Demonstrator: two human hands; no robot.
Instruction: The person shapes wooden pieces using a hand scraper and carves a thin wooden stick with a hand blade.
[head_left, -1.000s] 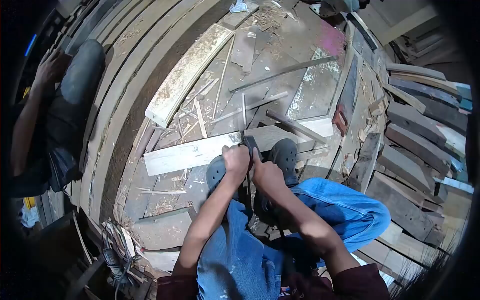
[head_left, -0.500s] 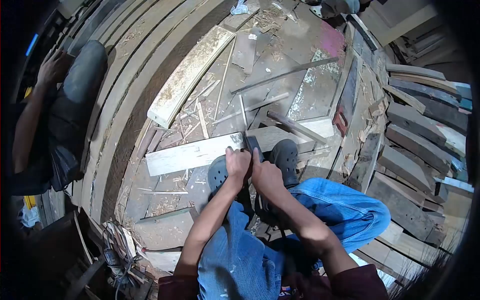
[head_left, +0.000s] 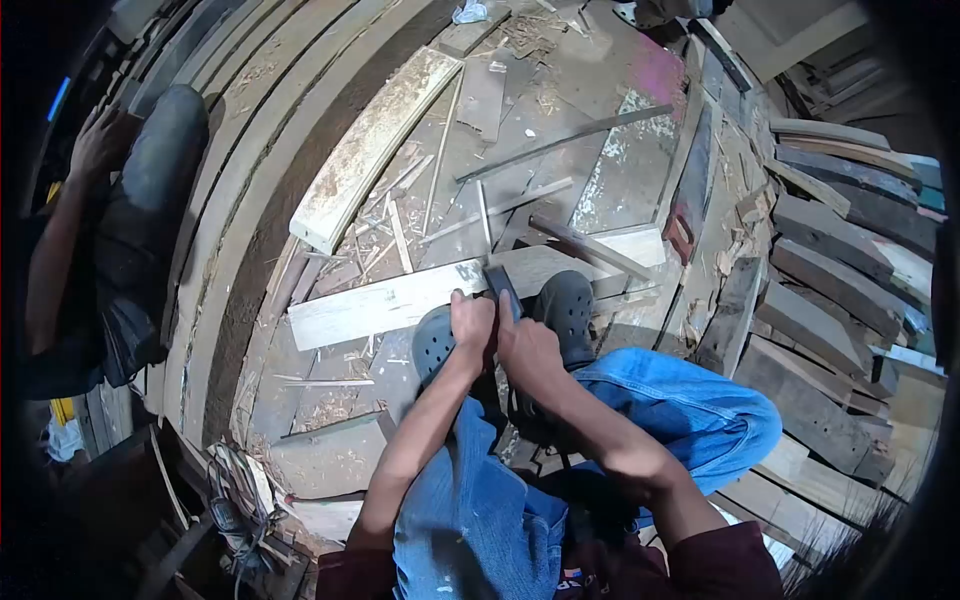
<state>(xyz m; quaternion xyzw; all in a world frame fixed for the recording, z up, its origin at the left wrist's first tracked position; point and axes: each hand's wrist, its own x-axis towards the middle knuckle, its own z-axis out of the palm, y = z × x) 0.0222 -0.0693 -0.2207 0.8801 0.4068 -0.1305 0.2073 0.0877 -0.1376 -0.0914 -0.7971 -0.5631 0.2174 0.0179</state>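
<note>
A pale, worn board (head_left: 385,303) lies crosswise on the floor just beyond my feet, in dark clogs (head_left: 566,315). On the board's edge between the clogs is a dark, block-shaped tool (head_left: 503,283), whose exact kind I cannot make out. My right hand (head_left: 532,352) is closed around its near part, one digit stretched along its side. My left hand (head_left: 473,322) is closed against the tool's left side, thumb up; its grip is partly hidden. A dark wooden bar (head_left: 590,248) rests across the board's right part.
A handsaw (head_left: 690,195) with a red handle lies at right, beside stacked wood offcuts (head_left: 830,270). A thick pale plank (head_left: 375,150), thin strips and shavings cover the floor ahead. Long beams (head_left: 265,160) curve along the left, where another person's knee and hand (head_left: 95,140) show.
The dark tool has tilted slightly, showing more of its top face, and my right hand has shifted a little toward me and left. The board and surrounding wood stay in place.
</note>
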